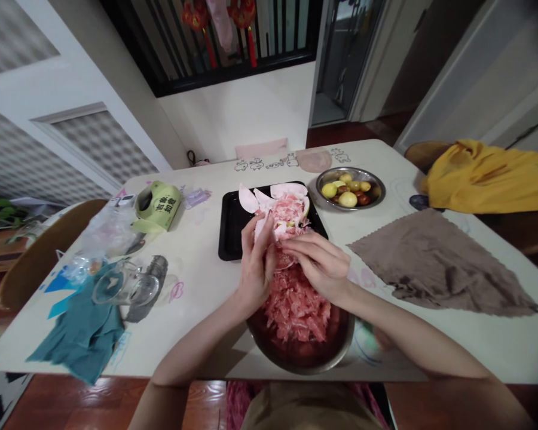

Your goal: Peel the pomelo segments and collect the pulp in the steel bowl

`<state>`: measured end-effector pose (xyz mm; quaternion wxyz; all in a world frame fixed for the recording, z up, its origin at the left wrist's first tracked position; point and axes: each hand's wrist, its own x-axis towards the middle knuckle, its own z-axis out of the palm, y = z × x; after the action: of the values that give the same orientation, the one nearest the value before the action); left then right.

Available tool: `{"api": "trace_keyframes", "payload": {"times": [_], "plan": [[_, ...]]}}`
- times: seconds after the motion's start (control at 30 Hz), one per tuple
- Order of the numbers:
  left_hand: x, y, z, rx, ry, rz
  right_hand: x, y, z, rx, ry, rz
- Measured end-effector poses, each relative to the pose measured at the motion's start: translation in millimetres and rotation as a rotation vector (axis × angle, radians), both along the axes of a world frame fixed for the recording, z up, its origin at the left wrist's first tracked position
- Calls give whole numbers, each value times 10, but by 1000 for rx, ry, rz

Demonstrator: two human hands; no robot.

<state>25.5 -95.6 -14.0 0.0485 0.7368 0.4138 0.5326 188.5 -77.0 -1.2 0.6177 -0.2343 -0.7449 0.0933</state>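
My left hand (256, 257) and my right hand (318, 260) meet over the near edge of a black tray (230, 230). The fingers of both are closed on a piece of pink pomelo, mostly hidden behind them. Directly below, a metal bowl (291, 361) holds a heap of peeled pomelo flesh (300, 310). Pale pieces of pomelo rind (248, 198) and shreds of pinkish membrane (289, 209) lie on the tray beyond my fingers.
A steel bowl of yellow and brown fruit (347, 198) stands behind right. At right lies a brown cloth (439, 263). On the left are a green container (159, 206), a clear glass pitcher (128, 286), a teal cloth (83, 331) and plastic bags (105, 230).
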Motion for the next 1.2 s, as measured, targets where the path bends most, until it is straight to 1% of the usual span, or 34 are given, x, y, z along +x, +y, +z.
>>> {"api": "trace_keyframes", "payload": {"times": [0.23, 0.4, 0.67, 0.83, 1.0, 1.2], "plan": [[13, 3, 37, 54, 34, -14, -19, 11, 10, -115, 97, -15], [18, 10, 52, 53, 36, -5, -27, 14, 3, -180, 135, -22], [28, 10, -4, -1, -71, 0, -23, 50, -11, -227, 157, -61], [64, -15, 0, 41, -136, -17, -11, 53, -8, -243, 167, -82], [90, -17, 3, 120, -125, -19, 8, 69, 36, -310, 231, -91], [80, -9, -20, 91, -141, -22, 50, 131, 82, -411, 299, -41]]}}
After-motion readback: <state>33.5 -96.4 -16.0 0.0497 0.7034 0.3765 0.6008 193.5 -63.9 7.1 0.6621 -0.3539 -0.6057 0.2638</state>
